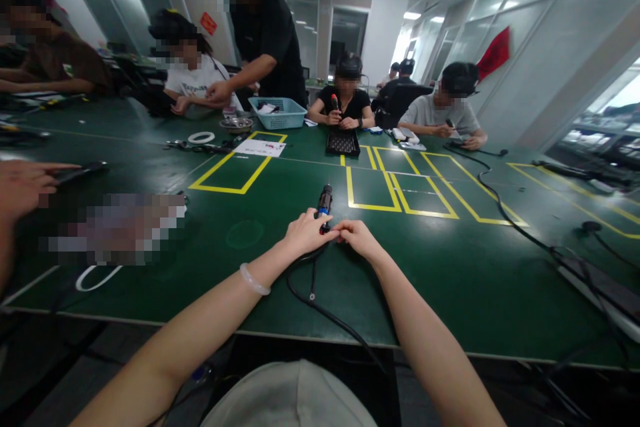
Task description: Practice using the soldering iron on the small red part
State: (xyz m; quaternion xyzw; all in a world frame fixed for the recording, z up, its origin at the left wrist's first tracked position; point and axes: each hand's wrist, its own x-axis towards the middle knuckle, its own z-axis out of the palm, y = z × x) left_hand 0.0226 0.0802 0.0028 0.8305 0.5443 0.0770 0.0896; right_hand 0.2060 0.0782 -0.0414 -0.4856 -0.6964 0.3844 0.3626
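A black electric screwdriver (325, 201) with a blue band lies on the green table (450, 280), its black cable (320, 307) trailing back over the near edge. My left hand (307, 232), with a pale bracelet on the wrist, is closed around the tool's near end. My right hand (354, 235) is pinched against it from the right, fingertips meeting the left hand's. What the right fingertips hold is too small to make out.
Yellow tape rectangles (400, 190) mark the table beyond my hands. A black tray (343, 142), a blue basket (278, 113) and papers lie farther off. Several people sit or stand around the table. Another person's hand (25, 180) reaches in at the left. Cables (525, 227) run along the right.
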